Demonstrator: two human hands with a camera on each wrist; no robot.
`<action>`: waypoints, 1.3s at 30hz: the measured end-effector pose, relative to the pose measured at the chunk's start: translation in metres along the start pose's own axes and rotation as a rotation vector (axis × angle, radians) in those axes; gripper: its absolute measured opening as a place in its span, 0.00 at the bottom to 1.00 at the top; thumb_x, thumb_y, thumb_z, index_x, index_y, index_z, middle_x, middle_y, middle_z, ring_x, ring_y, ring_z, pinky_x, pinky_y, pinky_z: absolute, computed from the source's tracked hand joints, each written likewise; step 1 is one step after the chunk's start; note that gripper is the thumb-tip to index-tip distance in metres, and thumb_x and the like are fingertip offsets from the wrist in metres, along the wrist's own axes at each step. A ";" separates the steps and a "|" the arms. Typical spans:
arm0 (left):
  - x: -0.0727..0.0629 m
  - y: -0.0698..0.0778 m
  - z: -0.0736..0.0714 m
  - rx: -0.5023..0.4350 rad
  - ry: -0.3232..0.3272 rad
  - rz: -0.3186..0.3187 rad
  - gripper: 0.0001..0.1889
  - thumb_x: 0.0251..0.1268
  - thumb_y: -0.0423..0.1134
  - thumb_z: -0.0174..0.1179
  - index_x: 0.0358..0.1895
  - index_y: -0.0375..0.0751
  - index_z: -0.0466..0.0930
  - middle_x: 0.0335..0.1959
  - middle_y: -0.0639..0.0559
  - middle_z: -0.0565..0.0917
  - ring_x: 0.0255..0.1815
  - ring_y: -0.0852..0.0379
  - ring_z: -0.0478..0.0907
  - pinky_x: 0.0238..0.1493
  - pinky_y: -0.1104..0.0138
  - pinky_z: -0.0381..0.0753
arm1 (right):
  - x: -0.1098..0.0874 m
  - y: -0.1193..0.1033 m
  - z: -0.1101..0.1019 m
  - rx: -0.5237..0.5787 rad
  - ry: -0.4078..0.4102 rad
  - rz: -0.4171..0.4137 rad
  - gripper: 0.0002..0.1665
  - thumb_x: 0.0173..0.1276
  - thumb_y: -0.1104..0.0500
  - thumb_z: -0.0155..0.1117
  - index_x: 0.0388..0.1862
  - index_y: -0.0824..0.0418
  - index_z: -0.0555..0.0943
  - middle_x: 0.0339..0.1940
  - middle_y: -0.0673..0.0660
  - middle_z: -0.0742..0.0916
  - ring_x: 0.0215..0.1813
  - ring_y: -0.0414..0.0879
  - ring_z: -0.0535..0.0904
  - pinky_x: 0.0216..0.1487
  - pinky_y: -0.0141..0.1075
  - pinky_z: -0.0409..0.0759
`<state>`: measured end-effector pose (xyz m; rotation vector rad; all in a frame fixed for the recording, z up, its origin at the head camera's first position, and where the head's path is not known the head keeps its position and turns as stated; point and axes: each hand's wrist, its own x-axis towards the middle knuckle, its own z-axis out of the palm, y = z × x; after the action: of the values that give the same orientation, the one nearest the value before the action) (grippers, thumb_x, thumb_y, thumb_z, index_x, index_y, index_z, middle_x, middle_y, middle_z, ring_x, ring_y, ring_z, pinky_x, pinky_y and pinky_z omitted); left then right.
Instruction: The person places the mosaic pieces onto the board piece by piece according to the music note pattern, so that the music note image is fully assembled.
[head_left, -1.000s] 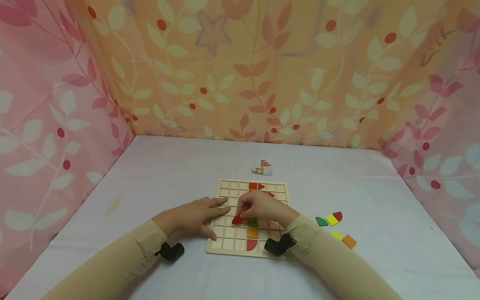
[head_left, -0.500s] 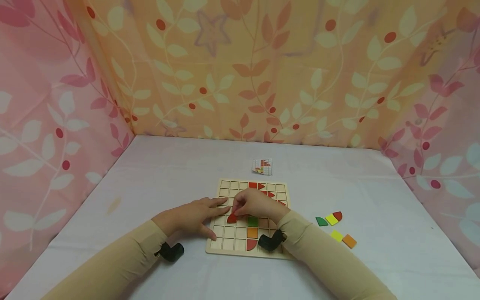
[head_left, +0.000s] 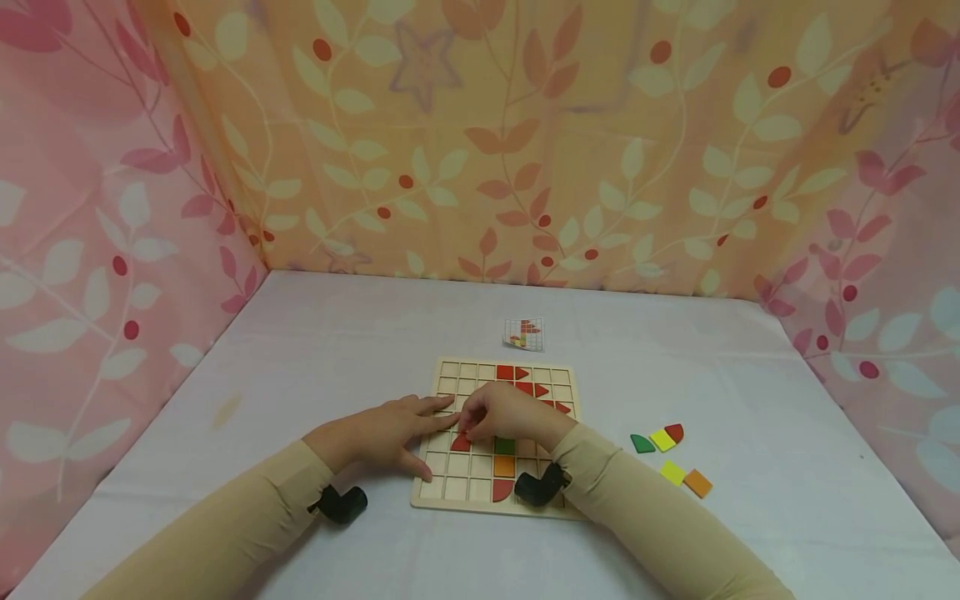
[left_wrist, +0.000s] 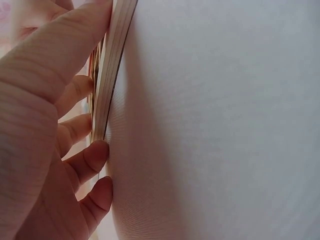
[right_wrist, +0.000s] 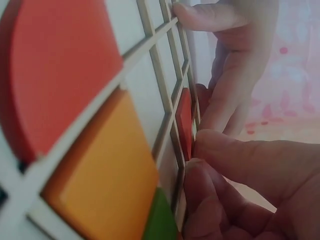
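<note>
A wooden grid board (head_left: 457, 489) lies on the table. My right hand (head_left: 513, 412) is over its middle, thumb and fingertips pinching a red quarter-circle tile (head_left: 461, 443) at a cell left of centre. In the right wrist view that red tile (right_wrist: 185, 120) lies nearly flat in its cell. My left hand (head_left: 386, 433) rests on the board's left edge, fingers spread and fairly straight. Beside the right hand sit a green tile (head_left: 505, 447), an orange square tile (head_left: 504, 466) and another red quarter-circle tile (head_left: 502, 490). The right hand hides some cells.
Right of the board lie loose tiles: a green one (head_left: 642, 443), a yellow square (head_left: 663, 440), a red one (head_left: 675, 432), another yellow square (head_left: 672, 472) and an orange square (head_left: 698, 483). A small pattern card (head_left: 523, 334) lies behind the board. Red tiles (head_left: 506, 372) fill cells near its top.
My right hand has moved left with the red quarter-circle tile, then lowered it at a cell near the left fingers. The left hand has stayed in place.
</note>
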<state>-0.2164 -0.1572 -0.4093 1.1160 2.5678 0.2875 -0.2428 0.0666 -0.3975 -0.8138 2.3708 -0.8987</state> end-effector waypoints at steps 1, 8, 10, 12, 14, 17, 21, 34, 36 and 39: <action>0.000 0.000 0.000 0.000 -0.001 -0.001 0.46 0.45 0.70 0.55 0.70 0.61 0.52 0.73 0.57 0.48 0.68 0.50 0.54 0.63 0.54 0.60 | 0.000 0.000 0.000 0.000 -0.002 -0.003 0.07 0.56 0.65 0.67 0.28 0.52 0.85 0.26 0.45 0.83 0.32 0.39 0.74 0.34 0.30 0.74; -0.001 0.000 0.000 -0.002 0.010 0.005 0.46 0.46 0.69 0.56 0.70 0.59 0.54 0.73 0.56 0.50 0.68 0.49 0.54 0.63 0.53 0.60 | -0.001 -0.004 0.001 -0.050 -0.016 -0.015 0.10 0.54 0.67 0.67 0.29 0.52 0.87 0.27 0.46 0.84 0.30 0.38 0.73 0.31 0.29 0.72; -0.001 0.000 0.000 0.001 0.012 0.005 0.46 0.45 0.69 0.56 0.70 0.60 0.53 0.73 0.56 0.50 0.68 0.49 0.54 0.63 0.53 0.60 | -0.002 -0.005 0.001 -0.058 -0.016 -0.017 0.10 0.54 0.67 0.66 0.29 0.52 0.87 0.27 0.47 0.84 0.29 0.38 0.73 0.31 0.29 0.72; -0.001 0.001 0.000 0.005 0.009 0.000 0.46 0.45 0.70 0.55 0.70 0.61 0.53 0.73 0.57 0.49 0.68 0.50 0.54 0.63 0.53 0.60 | -0.002 -0.005 0.001 -0.055 -0.016 -0.014 0.10 0.54 0.67 0.66 0.28 0.52 0.86 0.28 0.47 0.84 0.30 0.38 0.73 0.31 0.29 0.72; -0.001 0.001 0.000 0.007 0.007 -0.006 0.45 0.45 0.70 0.55 0.70 0.62 0.52 0.73 0.57 0.49 0.68 0.50 0.54 0.63 0.53 0.60 | -0.002 -0.005 0.001 -0.058 -0.015 -0.011 0.10 0.55 0.67 0.66 0.29 0.51 0.86 0.28 0.46 0.84 0.30 0.39 0.73 0.32 0.30 0.72; -0.001 0.001 -0.001 0.001 0.001 -0.016 0.45 0.45 0.71 0.54 0.70 0.63 0.52 0.73 0.58 0.48 0.69 0.50 0.53 0.63 0.53 0.59 | -0.003 -0.003 0.000 -0.083 -0.010 -0.019 0.10 0.56 0.65 0.65 0.31 0.50 0.86 0.30 0.43 0.83 0.32 0.38 0.73 0.34 0.29 0.73; -0.002 0.002 -0.001 -0.011 -0.005 -0.032 0.45 0.45 0.71 0.55 0.70 0.64 0.52 0.73 0.59 0.48 0.70 0.47 0.50 0.64 0.50 0.57 | -0.009 -0.002 -0.003 -0.110 0.015 -0.024 0.10 0.59 0.62 0.65 0.35 0.48 0.86 0.30 0.42 0.82 0.33 0.38 0.73 0.35 0.29 0.73; -0.002 0.004 0.000 -0.033 -0.012 -0.062 0.45 0.45 0.70 0.54 0.70 0.66 0.50 0.73 0.60 0.46 0.71 0.44 0.47 0.64 0.49 0.55 | -0.058 0.024 -0.038 -0.079 0.180 -0.047 0.05 0.59 0.61 0.65 0.34 0.57 0.84 0.32 0.46 0.82 0.34 0.41 0.75 0.37 0.34 0.76; -0.002 0.004 0.000 -0.037 -0.013 -0.067 0.45 0.45 0.70 0.55 0.70 0.67 0.50 0.73 0.61 0.46 0.71 0.45 0.47 0.65 0.49 0.55 | -0.067 0.032 -0.045 -0.064 0.201 -0.008 0.05 0.59 0.61 0.65 0.35 0.57 0.84 0.33 0.47 0.82 0.35 0.42 0.75 0.38 0.35 0.75; -0.002 0.005 0.000 -0.041 -0.014 -0.072 0.45 0.44 0.70 0.55 0.70 0.68 0.49 0.73 0.61 0.45 0.71 0.45 0.46 0.65 0.49 0.54 | -0.081 0.042 -0.054 -0.045 0.240 0.079 0.06 0.59 0.61 0.66 0.36 0.57 0.84 0.35 0.48 0.83 0.36 0.43 0.74 0.39 0.36 0.74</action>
<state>-0.2118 -0.1557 -0.4078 1.0058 2.5714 0.3119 -0.2328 0.1694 -0.3741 -0.6556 2.6178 -0.9605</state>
